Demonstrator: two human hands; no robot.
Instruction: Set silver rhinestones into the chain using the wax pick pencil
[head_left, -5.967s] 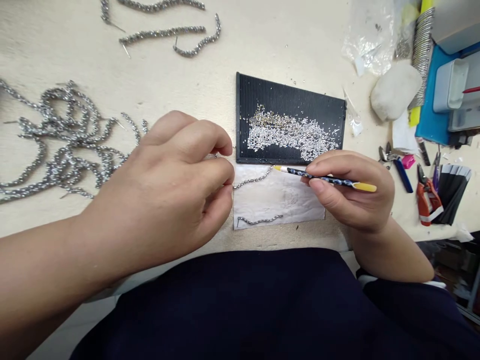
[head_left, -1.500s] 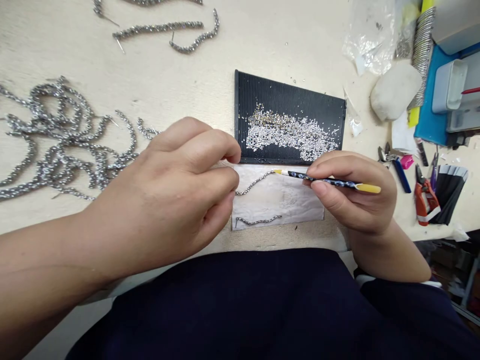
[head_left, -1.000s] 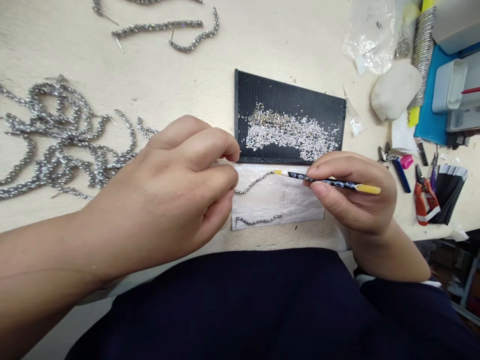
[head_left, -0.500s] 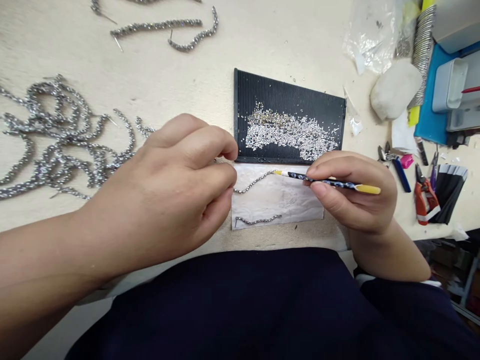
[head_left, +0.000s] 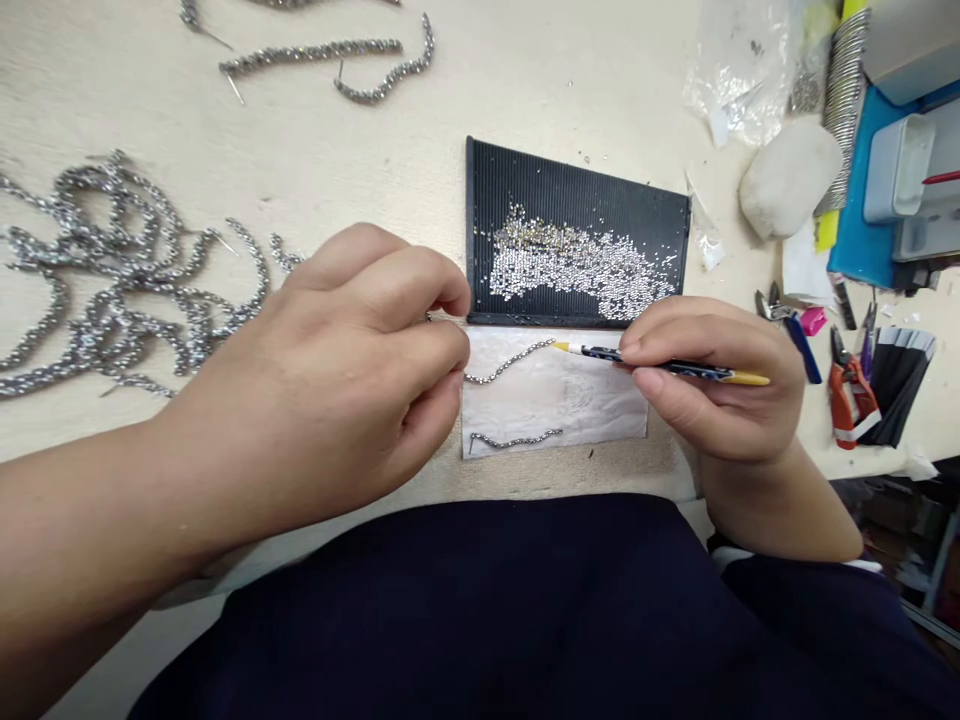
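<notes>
One dark garment [head_left: 420, 610] fills the near edge; just beyond it, on the counter [head_left: 337, 160], a white sheet [head_left: 525, 405] lies flat, with a short silver strand [head_left: 517, 440] along its near side, bent at the left end.

Two bare hands work over the sheet; the left hand [head_left: 360, 350] is curled nearly into a fist, thumb and forefinger pinching a beaded strand [head_left: 510, 367], which slants out across the sheet to the right; its far portion is mostly hidden by the fingers. The right hand [head_left: 712, 385] grips a slim patterned pen [head_left: 667, 364] between thumb and fingertips; its yellow tip meets or nearly meets the strand's free end, too small to tell which.

Behind the sheet sits a ribbed black tray [head_left: 570, 175], bearing scattered shiny stones [head_left: 585, 265]; to the left lies a tangle of thicker silver strands [head_left: 199, 330]; to the right, orange-handled pliers [head_left: 851, 400] and a pale lump [head_left: 791, 180]; farthest off, more strands [head_left: 322, 53] and a clear plastic bag [head_left: 731, 70].
</notes>
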